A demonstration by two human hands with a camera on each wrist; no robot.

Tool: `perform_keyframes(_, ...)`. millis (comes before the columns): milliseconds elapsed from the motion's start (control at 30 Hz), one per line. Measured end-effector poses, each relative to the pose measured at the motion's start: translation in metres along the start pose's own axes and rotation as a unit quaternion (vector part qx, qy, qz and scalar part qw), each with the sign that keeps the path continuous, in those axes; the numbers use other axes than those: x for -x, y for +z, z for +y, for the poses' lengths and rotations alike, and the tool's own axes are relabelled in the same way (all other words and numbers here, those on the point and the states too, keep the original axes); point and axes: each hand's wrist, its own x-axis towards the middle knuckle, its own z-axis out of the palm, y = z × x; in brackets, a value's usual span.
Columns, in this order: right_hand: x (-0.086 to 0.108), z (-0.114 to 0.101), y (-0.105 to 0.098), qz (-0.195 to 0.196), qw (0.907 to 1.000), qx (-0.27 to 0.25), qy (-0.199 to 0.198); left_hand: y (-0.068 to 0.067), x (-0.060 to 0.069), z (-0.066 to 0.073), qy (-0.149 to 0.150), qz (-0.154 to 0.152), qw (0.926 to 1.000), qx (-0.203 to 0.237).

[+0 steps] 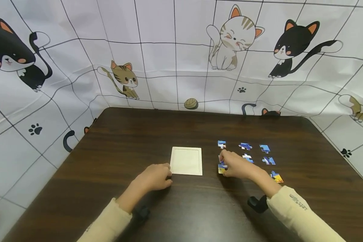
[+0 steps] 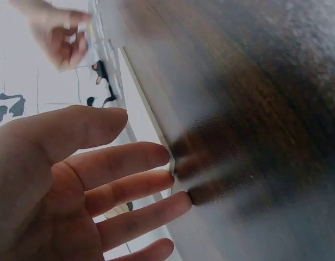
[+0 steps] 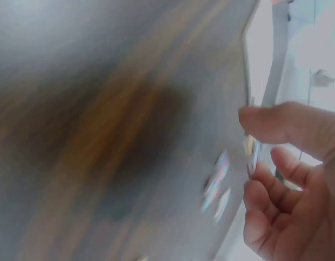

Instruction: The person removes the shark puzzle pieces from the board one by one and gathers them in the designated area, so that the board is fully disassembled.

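Observation:
My left hand is at the left edge of a square pale wooden puzzle tray with a raised rim. In the left wrist view its fingers are loosely extended, fingertips against the tray's side. To the right of the tray, my right hand pinches a blue and yellow jigsaw piece between thumb and fingers. The right wrist view is blurred, but a bit of the piece shows beside the thumb. Part of another piece may be hidden behind the hand.
Loose jigsaw pieces lie in rough rows: one at the upper left, others farther right, including a blue one and a yellow-orange one. The dark wooden table meets a cat-patterned white curtain behind.

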Motion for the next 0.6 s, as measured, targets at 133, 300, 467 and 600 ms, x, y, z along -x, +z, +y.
perform_keyframes(133, 0.017, 0.013, 0.002, -0.025, 0.9997, -0.005, 0.001, -0.003, 0.002, -0.001, -0.003, 0.001, 1.0000, 0.003)
perform_keyframes(300, 0.023, 0.014, 0.006, -0.019, 0.9997, -0.003, -0.016, -0.003, 0.001, -0.002, 0.000, -0.003, 0.9999, 0.011)
perform_keyframes(467, 0.022, 0.012, 0.007, -0.015, 0.9997, 0.000, -0.021, -0.003, 0.001, -0.002, -0.002, -0.014, 0.9996, 0.026)
perform_keyframes(600, 0.019, 0.013, 0.009, -0.003, 0.9998, 0.007, -0.021, -0.004, 0.002, -0.002, -0.007, -0.013, 0.9993, 0.033)
